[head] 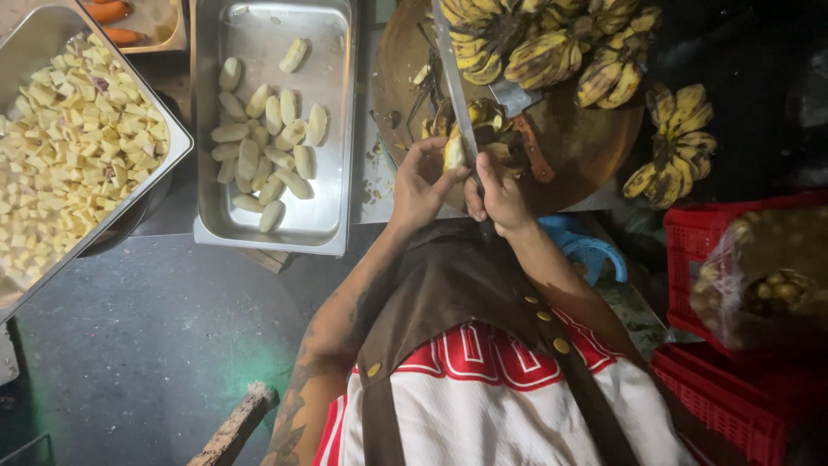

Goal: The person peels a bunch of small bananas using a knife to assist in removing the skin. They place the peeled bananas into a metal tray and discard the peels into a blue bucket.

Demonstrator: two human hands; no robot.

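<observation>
My left hand [423, 181] pinches a small yellow banana [454, 151] over the round wooden chopping board [586, 138]. My right hand [498, 197] grips the handle of a long knife [454, 78], whose blade runs up past the banana. Banana peels lie on the board just beyond my fingers. Bunches of small spotted bananas [543, 43] rest at the far side of the board. A steel tray [332, 198] to the left holds several peeled bananas [263, 147].
A second steel tray [177, 142] at far left is full of pale diced pieces. Another banana bunch [673, 147] hangs off the board's right. Red plastic crates [733, 388] and a clear bag of small round items [763, 276] stand at right. Dark floor lies below left.
</observation>
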